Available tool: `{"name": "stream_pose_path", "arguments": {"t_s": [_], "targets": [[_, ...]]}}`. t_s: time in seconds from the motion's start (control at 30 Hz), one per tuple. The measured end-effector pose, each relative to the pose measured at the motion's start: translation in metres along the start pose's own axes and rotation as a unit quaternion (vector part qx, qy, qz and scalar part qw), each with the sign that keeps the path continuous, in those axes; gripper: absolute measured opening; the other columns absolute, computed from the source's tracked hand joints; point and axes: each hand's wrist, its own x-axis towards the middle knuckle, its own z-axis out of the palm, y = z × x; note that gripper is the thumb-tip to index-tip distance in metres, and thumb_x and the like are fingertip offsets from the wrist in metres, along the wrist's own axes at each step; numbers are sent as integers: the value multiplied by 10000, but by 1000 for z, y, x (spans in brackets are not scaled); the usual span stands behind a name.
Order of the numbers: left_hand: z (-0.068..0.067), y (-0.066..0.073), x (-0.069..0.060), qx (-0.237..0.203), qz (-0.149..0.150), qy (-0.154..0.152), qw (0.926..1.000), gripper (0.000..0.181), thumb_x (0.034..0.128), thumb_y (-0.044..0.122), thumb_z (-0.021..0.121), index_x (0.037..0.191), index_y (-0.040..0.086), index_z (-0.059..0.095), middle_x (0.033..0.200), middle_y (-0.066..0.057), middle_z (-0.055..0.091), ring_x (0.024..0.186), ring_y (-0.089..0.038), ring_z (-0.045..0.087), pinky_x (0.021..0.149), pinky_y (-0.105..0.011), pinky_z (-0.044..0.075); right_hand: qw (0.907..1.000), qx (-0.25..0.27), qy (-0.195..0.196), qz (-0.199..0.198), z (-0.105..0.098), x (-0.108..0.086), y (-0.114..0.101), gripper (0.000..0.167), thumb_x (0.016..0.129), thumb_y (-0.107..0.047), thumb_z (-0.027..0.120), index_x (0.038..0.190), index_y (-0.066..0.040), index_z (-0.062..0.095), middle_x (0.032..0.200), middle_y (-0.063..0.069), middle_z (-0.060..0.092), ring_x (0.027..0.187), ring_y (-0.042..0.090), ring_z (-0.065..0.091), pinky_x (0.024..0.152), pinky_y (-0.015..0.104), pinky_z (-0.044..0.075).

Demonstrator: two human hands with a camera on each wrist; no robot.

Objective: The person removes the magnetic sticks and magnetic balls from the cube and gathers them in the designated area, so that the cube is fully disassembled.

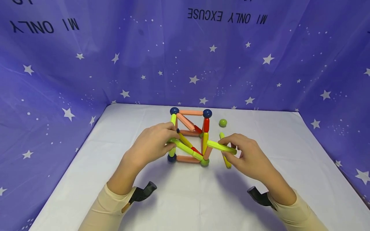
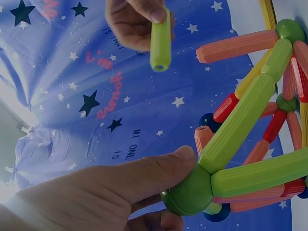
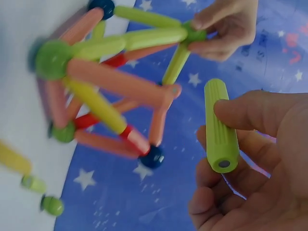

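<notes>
A frame of magnetic rods and balls stands on the table, with blue balls (image 1: 207, 113) at its top and a green ball (image 1: 205, 162) at its near lower right corner. My left hand (image 1: 154, 142) pinches another green ball (image 2: 190, 190), from which yellow-green rods (image 2: 243, 122) reach into the frame; in the head view the hand hides that ball. To the right of the frame, my right hand (image 1: 250, 157) holds a loose yellow-green magnetic rod (image 3: 221, 130) between thumb and fingers. A round metal disc shows in the rod's end. This rod appears apart from the frame.
Behind the right hand, a yellow and green rod piece (image 1: 226, 158) lies on the white table (image 1: 185, 195). A loose green ball (image 1: 223, 123) rests farther back. Purple star-printed cloth (image 1: 173, 57) hangs behind and at both sides.
</notes>
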Motion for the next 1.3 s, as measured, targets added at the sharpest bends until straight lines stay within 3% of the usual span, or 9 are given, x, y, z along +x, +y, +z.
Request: {"name": "stream_pose_path", "arguments": {"t_s": [0.13,0.23,0.37,0.47,0.63,0.97,1.17,1.3], "targets": [[0,-1,0,4,26,23,10000,205,807,147,811,1007,171,772,975,62,590,833,-92,557,655,-258,479,9976,-375,101,570,-2,-9,16,345,798,-55,773,1098,-194,674,894,-113,596,717,104,502,544,255,422],[0,-1,0,-5,28,36,10000,207,805,135,811,1005,170,772,974,62,590,835,-95,564,655,-263,484,9911,-534,-55,1218,0,-15,29,293,814,-76,751,1089,-143,673,909,-46,636,702,137,522,566,287,435],[0,-1,0,-1,22,24,10000,209,804,124,808,1005,171,772,975,63,591,840,-98,568,664,-270,489,9749,-657,-474,2075,9,-22,51,282,843,-135,711,1112,-71,655,959,48,684,764,185,598,633,364,482],[0,-1,0,12,9,18,10000,213,802,125,811,1007,169,772,976,64,590,844,-99,570,670,-272,491,9616,-703,-860,2508,21,-24,68,320,858,-174,691,1143,-40,634,964,79,689,814,220,634,681,402,505],[1,-2,-1,-38,3,-8,10000,222,799,124,815,1013,164,769,980,65,592,853,-102,578,685,-278,495,9493,-662,-1295,2787,38,-25,83,339,861,-197,692,1130,-3,624,909,90,681,797,237,638,672,414,512],[0,-3,0,-63,48,43,10000,228,794,122,820,1012,162,768,988,73,590,863,-103,583,694,-284,498,9390,-431,-1398,3113,44,-13,85,315,880,-261,670,1067,-9,647,904,87,695,679,165,597,558,304,476],[0,-3,0,-82,45,35,9999,224,794,119,819,1009,160,768,983,68,591,856,-99,578,698,-276,496,9308,-481,-1454,3319,50,-7,86,456,878,-406,678,1071,5,642,926,112,662,683,190,566,556,303,463],[0,-2,0,-73,29,7,10000,224,793,118,820,1006,164,769,976,71,589,850,-94,572,694,-271,492,9230,-440,-1577,3482,54,-4,84,485,852,-414,709,1059,17,631,838,81,638,650,190,547,541,299,456]]}}
